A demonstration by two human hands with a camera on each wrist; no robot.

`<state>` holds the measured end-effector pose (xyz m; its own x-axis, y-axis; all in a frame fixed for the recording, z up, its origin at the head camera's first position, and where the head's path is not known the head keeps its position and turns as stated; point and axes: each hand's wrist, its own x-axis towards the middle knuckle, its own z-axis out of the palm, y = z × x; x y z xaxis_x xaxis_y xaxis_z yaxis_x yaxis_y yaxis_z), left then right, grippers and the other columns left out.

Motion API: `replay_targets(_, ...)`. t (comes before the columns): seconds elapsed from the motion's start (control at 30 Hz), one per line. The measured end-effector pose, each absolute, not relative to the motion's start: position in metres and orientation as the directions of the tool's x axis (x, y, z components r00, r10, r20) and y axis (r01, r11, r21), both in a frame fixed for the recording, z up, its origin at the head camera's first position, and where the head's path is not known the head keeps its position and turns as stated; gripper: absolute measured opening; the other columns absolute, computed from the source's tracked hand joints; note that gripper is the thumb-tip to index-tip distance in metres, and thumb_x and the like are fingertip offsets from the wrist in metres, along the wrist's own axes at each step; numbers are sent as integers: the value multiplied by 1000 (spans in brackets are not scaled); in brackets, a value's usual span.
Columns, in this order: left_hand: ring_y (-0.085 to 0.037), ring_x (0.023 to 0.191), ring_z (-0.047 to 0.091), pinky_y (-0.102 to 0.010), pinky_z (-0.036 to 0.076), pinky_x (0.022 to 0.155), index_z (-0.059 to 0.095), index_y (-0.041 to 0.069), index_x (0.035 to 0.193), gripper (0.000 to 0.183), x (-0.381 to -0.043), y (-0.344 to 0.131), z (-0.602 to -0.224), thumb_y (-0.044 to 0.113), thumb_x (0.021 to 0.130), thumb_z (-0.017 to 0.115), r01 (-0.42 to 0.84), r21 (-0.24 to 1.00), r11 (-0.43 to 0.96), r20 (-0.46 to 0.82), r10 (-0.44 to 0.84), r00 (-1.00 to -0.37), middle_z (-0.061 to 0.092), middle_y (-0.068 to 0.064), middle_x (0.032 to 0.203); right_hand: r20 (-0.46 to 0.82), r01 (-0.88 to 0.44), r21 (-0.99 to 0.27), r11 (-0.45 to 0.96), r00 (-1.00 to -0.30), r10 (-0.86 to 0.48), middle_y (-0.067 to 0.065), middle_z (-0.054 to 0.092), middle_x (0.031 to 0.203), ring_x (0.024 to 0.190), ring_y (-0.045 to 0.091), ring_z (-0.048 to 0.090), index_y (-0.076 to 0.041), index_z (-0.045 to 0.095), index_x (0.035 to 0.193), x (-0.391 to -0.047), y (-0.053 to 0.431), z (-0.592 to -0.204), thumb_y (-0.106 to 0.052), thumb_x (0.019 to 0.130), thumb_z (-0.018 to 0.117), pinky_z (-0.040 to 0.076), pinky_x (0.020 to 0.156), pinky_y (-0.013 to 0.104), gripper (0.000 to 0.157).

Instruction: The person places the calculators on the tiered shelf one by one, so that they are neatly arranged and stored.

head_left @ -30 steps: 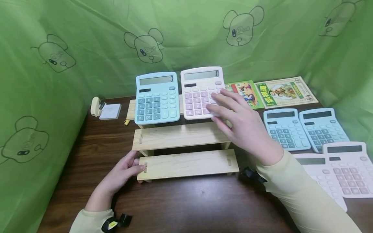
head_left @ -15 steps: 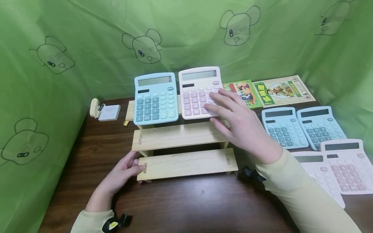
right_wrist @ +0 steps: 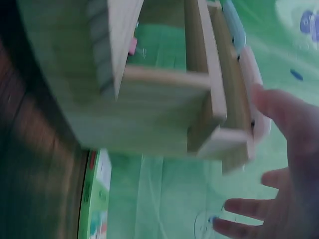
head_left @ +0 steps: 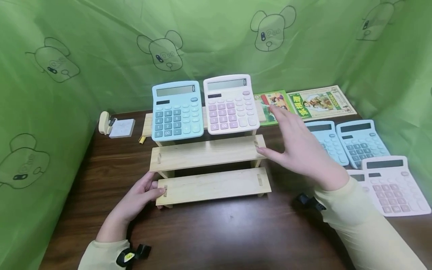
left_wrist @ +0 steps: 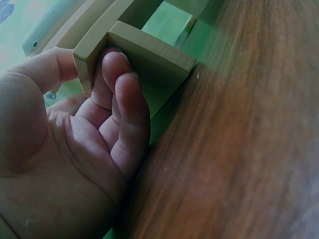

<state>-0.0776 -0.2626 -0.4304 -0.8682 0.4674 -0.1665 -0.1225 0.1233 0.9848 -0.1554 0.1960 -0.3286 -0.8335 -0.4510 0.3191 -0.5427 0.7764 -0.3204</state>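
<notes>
A three-tier wooden stand sits on the dark table. My left hand grips the left end of its lowest tier; the thumb lies on top, and the left wrist view shows fingers curled beneath the board. Side by side on the top tier lean a blue calculator and a white-and-pink calculator, each displaying 0. To the right of the pink one, my right hand is spread and holds nothing. Its thumb is near the middle tier's right end; whether it touches the wood I cannot tell.
Two blue calculators and two pink ones, partly overlapping, lie at the right. Behind them are two illustrated flat boxes or books. A cream stapler and a notepad stand back left. Green curtain encloses the table.
My right hand has come off the pink calculator and moved right. The left hand keeps its grip on the stand. Both calculators on top look unchanged; the head view has shifted slightly.
</notes>
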Motion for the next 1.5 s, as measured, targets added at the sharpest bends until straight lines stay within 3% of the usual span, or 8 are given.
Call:
replay_targets(0.17, -35, 60, 62, -46, 53, 54, 19, 21, 152, 65, -88, -262, -425, 7, 98, 54, -103, 985, 142, -157, 459, -874, 64, -27, 93, 155, -484, -314, 817, -875, -459, 12, 20, 158, 140, 40, 23, -23, 13, 156, -161, 219, -321, -69, 77, 66, 29, 101, 66, 106)
replay_targets(0.33, -35, 62, 63, -46, 53, 56, 18, 20, 153, 66, -92, -259, -424, 8, 99, 54, -109, 983, 147, -167, 476, -863, 64, -26, 94, 6, -425, -353, 834, -892, -452, 18, 23, 156, 139, 42, 24, -22, 13, 157, -166, 242, -318, -65, 81, 65, 28, 102, 65, 102)
replay_targets(0.47, -34, 62, 63, -47, 53, 55, 17, 20, 153, 66, -89, -260, -424, 8, 99, 54, -114, 982, 152, -173, 471, -865, 64, -26, 94, -30, -335, -348, 875, -929, -368, 25, 29, 151, 133, 48, 32, -17, 15, 156, -175, 258, -324, -62, 86, 61, 29, 99, 67, 95)
replay_targets(0.6, -34, 63, 63, -47, 53, 56, 18, 22, 153, 66, -87, -261, -424, 8, 99, 54, -120, 980, 157, -180, 463, -868, 64, -26, 94, -122, -203, -355, 913, -958, -260, 31, 24, 151, 133, 53, 27, -9, 17, 155, -187, 272, -332, -62, 90, 53, 24, 99, 70, 91)
replay_targets(0.87, -35, 63, 63, -46, 53, 56, 16, 22, 153, 67, -84, -263, -424, 8, 99, 53, -128, 978, 168, -192, 457, -869, 64, -27, 95, -332, -28, -277, 961, -935, -123, 46, 18, 142, 122, 64, 27, 0, 9, 153, -196, 292, -350, -74, 87, 42, 26, 92, 75, 105)
replay_targets(1.0, -35, 64, 63, -46, 54, 57, 17, 22, 153, 67, -83, -263, -424, 9, 99, 54, -136, 976, 170, -199, 445, -873, 64, -27, 96, -359, -21, -246, 969, -926, -112, 48, 17, 141, 121, 65, 27, 1, 10, 153, -198, 295, -353, -78, 85, 40, 28, 90, 75, 108)
replay_targets(1.2, -36, 62, 63, -47, 53, 56, 17, 21, 153, 67, -81, -263, -426, 8, 99, 54, -134, 977, 168, -197, 446, -873, 64, -27, 95, -340, -69, -213, 975, -930, -140, 44, 28, 136, 119, 61, 33, 1, 22, 151, -199, 295, -355, -71, 89, 43, 35, 83, 73, 97)
replay_targets(1.5, -36, 62, 62, -47, 53, 56, 16, 22, 153, 67, -77, -263, -428, 10, 99, 54, -150, 972, 179, -215, 435, -874, 64, -26, 96, -332, -96, -190, 977, -930, -156, 44, 28, 136, 117, 61, 34, -1, 24, 151, -198, 291, -359, -65, 91, 47, 37, 81, 73, 91)
